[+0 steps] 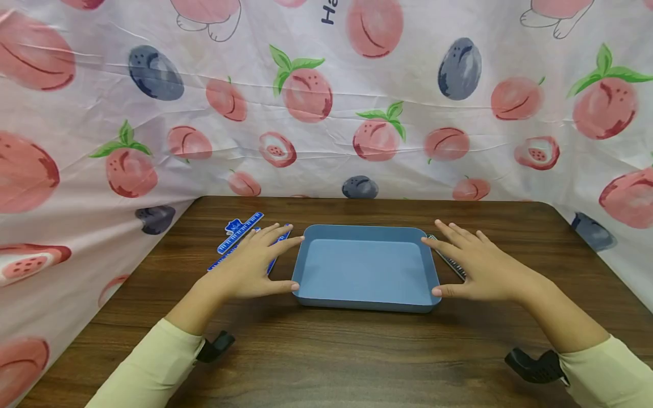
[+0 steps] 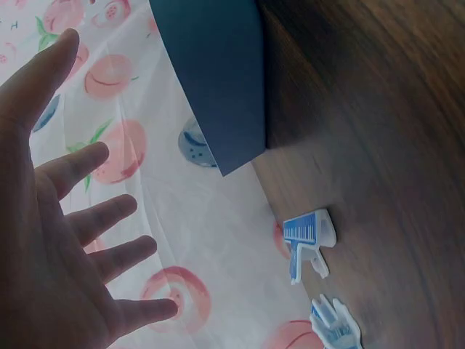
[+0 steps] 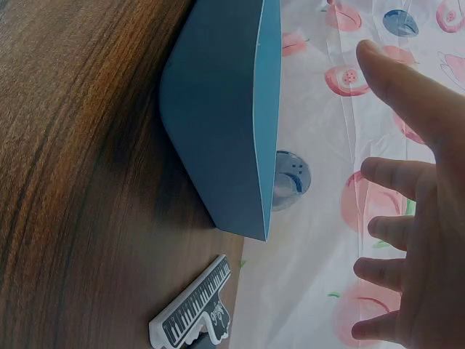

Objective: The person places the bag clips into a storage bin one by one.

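Observation:
A shallow blue-grey rectangular tray (image 1: pixel 364 272) lies on the table between both hands. My left hand (image 1: pixel 250 263) is spread beside the tray's left side, palm toward it in the left wrist view. Opposite it, my right hand (image 1: pixel 479 263) spreads its fingers by the right side. In the wrist views, gaps show between the fingers and the tray wall (image 3: pixel 218 109), and neither hand holds anything. Blue clips with a piano-key pattern (image 1: pixel 240 233) lie beyond the left hand, which partly covers them. A black-and-white piano-key clip (image 3: pixel 192 305) lies right of the tray, partly behind the right hand.
The dark wood-grain table (image 1: pixel 352 357) extends around the tray. A white cloth printed with peaches (image 1: pixel 326 170) hangs behind the table and along its sides. Black wrist-camera mounts (image 1: pixel 534 365) sit at both sleeve cuffs.

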`<state>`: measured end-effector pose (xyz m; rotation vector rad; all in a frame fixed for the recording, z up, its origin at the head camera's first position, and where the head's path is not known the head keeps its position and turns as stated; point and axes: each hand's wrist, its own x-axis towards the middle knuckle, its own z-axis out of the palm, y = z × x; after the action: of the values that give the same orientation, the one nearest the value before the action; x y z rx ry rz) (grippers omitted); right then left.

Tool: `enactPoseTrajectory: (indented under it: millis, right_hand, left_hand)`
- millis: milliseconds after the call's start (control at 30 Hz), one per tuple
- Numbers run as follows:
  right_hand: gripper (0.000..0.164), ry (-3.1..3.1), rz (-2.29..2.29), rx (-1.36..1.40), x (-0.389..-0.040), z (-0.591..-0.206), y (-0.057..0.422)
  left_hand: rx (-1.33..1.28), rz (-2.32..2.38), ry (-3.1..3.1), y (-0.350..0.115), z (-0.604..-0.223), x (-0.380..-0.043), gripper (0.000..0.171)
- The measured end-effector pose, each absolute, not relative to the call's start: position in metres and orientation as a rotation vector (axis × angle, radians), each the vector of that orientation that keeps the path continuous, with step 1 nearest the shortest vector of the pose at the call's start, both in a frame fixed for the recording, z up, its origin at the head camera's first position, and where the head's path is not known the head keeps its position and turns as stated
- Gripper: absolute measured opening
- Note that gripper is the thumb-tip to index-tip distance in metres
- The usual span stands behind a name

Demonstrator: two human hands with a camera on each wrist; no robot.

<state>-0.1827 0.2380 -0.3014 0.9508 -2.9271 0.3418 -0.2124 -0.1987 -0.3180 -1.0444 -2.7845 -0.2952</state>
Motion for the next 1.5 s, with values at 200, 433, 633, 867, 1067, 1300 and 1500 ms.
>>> enactPoseTrajectory:
  millis: [200, 433, 633, 867, 1067, 1300, 1500]
  right_hand:
    - [0.088, -2.938, 0.389, 0.916, -0.183, -0.303, 0.239]
    - [0.085, -2.872, 0.437, 0.943, -0.186, -0.305, 0.241]
    - [0.08, -2.785, 0.452, 0.969, -0.19, -0.309, 0.246]
    - [0.076, -2.763, 0.482, 0.935, -0.193, -0.312, 0.25]
    - [0.07, -2.792, 0.505, 0.872, -0.196, -0.313, 0.252]
    - [0.058, -2.729, 0.438, 0.849, -0.203, -0.319, 0.255]
    - [0.053, -2.733, 0.445, 0.834, -0.207, -0.327, 0.258]
  left_hand:
    - [-1.049, -0.358, -2.729, -0.196, -0.324, -0.219, 0.075]
    - [-1.05, -0.433, -2.615, -0.192, -0.333, -0.229, 0.069]
    - [-1.012, -0.537, -2.616, -0.186, -0.336, -0.231, 0.063]
    - [-0.95, -0.686, -2.652, -0.178, -0.337, -0.234, 0.056]
    - [-0.898, -0.832, -2.661, -0.175, -0.339, -0.238, 0.048]
    - [-0.756, -0.874, -2.65, -0.173, -0.343, -0.243, 0.038]
    - [-0.654, -0.892, -2.668, -0.173, -0.345, -0.244, 0.032]
